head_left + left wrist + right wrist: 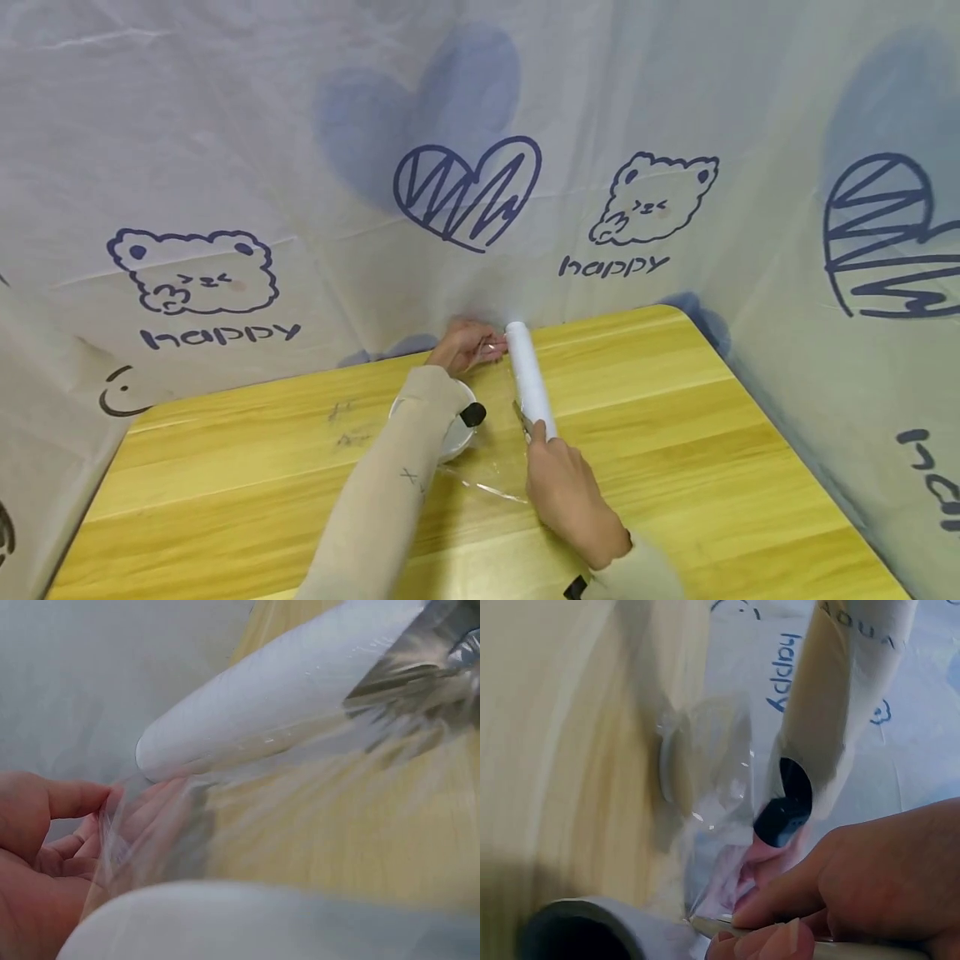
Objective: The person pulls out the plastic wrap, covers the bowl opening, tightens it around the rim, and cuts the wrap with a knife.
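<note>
A roll of clear cling film [529,375] lies on the table, with a sheet drawn off to its left. My left hand [467,343] is at the roll's far end and pinches the edge of the film [150,832] between thumb and fingers. My right hand [566,487], at the roll's near end, grips a slim pale handle [870,951]. It looks like a knife, its blade [521,415] beside the roll and against the film. A white bowl [454,442] stands under the film, partly hidden by my left forearm.
The wooden table [240,483] reaches back to a pale cloth [337,208] printed with bears and hearts, which hangs behind it and on both sides. Each wrist wears a black device; the left one [473,414] is above the bowl.
</note>
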Motion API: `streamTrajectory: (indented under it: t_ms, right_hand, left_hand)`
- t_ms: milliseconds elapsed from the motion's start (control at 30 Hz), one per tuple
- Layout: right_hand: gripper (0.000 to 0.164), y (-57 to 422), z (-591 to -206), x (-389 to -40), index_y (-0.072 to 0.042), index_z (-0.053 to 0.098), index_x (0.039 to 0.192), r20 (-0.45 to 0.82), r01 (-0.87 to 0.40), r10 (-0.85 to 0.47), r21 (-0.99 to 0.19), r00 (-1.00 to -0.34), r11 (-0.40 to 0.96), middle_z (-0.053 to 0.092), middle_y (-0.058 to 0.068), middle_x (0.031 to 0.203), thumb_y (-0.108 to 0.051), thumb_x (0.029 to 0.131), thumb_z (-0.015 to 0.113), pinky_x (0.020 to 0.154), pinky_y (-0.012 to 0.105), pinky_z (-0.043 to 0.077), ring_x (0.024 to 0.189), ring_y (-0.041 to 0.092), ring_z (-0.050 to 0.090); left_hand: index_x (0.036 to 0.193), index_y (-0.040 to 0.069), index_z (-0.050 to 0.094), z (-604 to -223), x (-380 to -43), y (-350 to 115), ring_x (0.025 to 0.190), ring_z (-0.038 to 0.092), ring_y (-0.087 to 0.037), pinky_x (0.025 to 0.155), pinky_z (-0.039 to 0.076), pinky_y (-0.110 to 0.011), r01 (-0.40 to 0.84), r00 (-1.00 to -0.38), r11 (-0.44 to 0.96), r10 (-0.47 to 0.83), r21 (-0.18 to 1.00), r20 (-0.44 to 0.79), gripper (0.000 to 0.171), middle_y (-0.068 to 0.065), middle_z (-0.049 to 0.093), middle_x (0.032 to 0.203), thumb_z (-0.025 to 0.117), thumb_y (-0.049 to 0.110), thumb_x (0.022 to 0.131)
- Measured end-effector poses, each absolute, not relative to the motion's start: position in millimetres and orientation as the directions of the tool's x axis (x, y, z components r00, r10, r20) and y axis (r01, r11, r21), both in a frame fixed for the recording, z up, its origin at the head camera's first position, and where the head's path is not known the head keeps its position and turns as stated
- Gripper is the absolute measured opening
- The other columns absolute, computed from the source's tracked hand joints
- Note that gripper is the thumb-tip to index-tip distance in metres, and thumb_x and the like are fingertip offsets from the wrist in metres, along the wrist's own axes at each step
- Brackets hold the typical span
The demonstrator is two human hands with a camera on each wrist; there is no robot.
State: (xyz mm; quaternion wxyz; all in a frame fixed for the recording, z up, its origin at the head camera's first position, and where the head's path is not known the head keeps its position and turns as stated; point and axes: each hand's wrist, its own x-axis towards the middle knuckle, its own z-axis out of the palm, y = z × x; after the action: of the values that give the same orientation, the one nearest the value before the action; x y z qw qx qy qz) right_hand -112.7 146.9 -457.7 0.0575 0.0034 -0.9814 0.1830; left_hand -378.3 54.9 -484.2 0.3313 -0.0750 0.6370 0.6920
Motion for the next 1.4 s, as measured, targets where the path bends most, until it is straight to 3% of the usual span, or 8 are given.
streamTrajectory:
  t_ms: [200,467,767,1067,1400]
  right_hand:
    - [0.043,143,-460,-104,0.019,0.042,0.128,0.092,-0.017,0.019,-0.368,-0.996,0.93,0.06,0.027,0.079,-0.005,0.094,0.054,0.04,0.032,0.046,0.055,0.03,0.058]
    - [0.045,145,-459,-92,0.02,0.044,0.125,0.116,-0.047,-0.007,-0.345,-0.993,0.938,0.06,0.028,0.077,0.001,0.087,0.059,0.04,0.031,0.047,0.054,0.03,0.059]
    - [0.051,145,-458,-76,0.019,0.046,0.125,0.123,-0.075,-0.035,-0.335,-0.992,0.939,0.062,0.027,0.079,0.006,0.08,0.065,0.039,0.028,0.047,0.054,0.029,0.06]
    - [0.051,144,-459,-60,0.018,0.045,0.127,0.043,-0.061,-0.048,-0.388,-0.998,0.919,0.063,0.03,0.08,0.005,0.081,0.065,0.036,0.021,0.044,0.049,0.023,0.059]
    - [0.051,144,-457,-44,0.022,0.047,0.12,0.061,-0.098,-0.081,-0.385,-0.995,0.918,0.063,0.032,0.076,0.007,0.077,0.069,0.034,0.017,0.042,0.045,0.023,0.059]
  left_hand:
    - [0.117,-0.012,0.054,-487,-381,54,0.105,0.061,-0.035,0.088,0.051,-0.041,-0.553,-0.768,0.025,0.371,0.833,-0.522,0.026,-0.027,0.063,0.112,0.049,-0.001,0.094]
    - [0.112,-0.009,0.059,-484,-379,55,0.102,0.063,-0.033,0.086,0.052,-0.041,-0.556,-0.775,0.044,0.333,0.83,-0.537,0.022,-0.024,0.065,0.108,0.052,0.0,0.093]
    - [0.118,-0.01,0.055,-485,-380,56,0.105,0.062,-0.034,0.089,0.051,-0.041,-0.558,-0.769,0.037,0.352,0.829,-0.533,0.027,-0.025,0.063,0.113,0.05,-0.001,0.093]
    - [0.113,-0.01,0.057,-486,-380,54,0.101,0.063,-0.034,0.087,0.052,-0.041,-0.565,-0.765,0.042,0.348,0.824,-0.542,0.022,-0.024,0.065,0.108,0.051,-0.001,0.093]
    - [0.114,-0.012,0.054,-487,-379,56,0.107,0.06,-0.035,0.091,0.049,-0.042,-0.556,-0.768,0.024,0.368,0.831,-0.525,0.023,-0.027,0.062,0.113,0.046,0.001,0.097]
